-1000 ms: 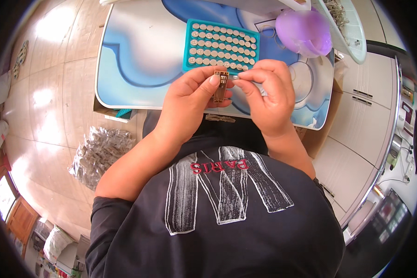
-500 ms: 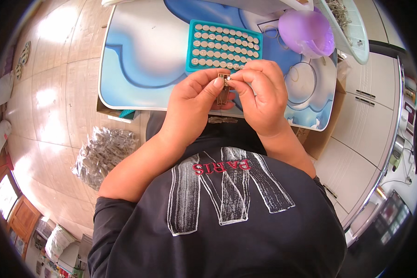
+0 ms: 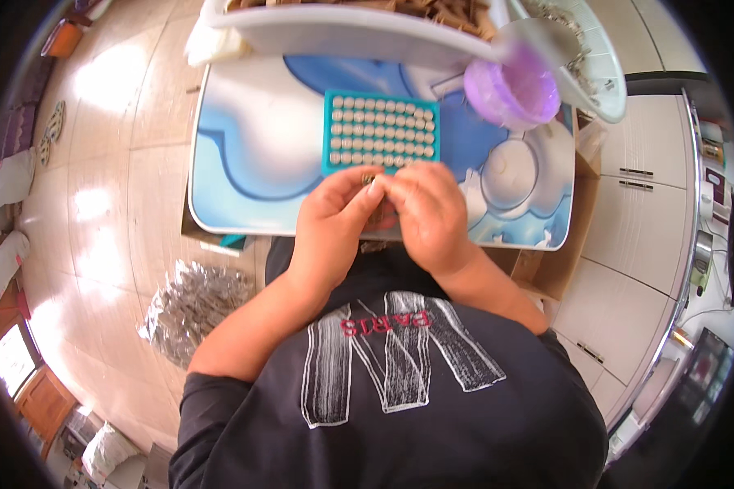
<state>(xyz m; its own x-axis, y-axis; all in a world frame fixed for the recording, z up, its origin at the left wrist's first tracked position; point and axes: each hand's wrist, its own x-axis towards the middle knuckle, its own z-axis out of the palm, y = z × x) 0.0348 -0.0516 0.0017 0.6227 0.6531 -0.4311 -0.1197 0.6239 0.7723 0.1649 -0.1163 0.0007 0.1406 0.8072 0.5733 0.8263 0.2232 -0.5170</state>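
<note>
My left hand (image 3: pixel 330 224) and my right hand (image 3: pixel 428 216) are pressed together over the near edge of a small blue-and-white table (image 3: pixel 245 155). Between their fingertips sits a small brown part (image 3: pixel 369 179), mostly hidden by the fingers. My left thumb and fingers pinch it; my right fingers close on its top. Just beyond the hands lies a teal tray (image 3: pixel 381 130) filled with rows of small silver button cells.
A purple plastic bowl (image 3: pixel 510 90) stands at the table's far right. A white tray of brown parts (image 3: pixel 342 20) and a white basket (image 3: pixel 583 49) lie behind. A clear bag of small parts (image 3: pixel 196 306) rests on the tiled floor at left. White cabinets stand at right.
The view has tilted, so the table sits lower in the picture. My hands have drawn closer together and now cover the brown part almost fully.
</note>
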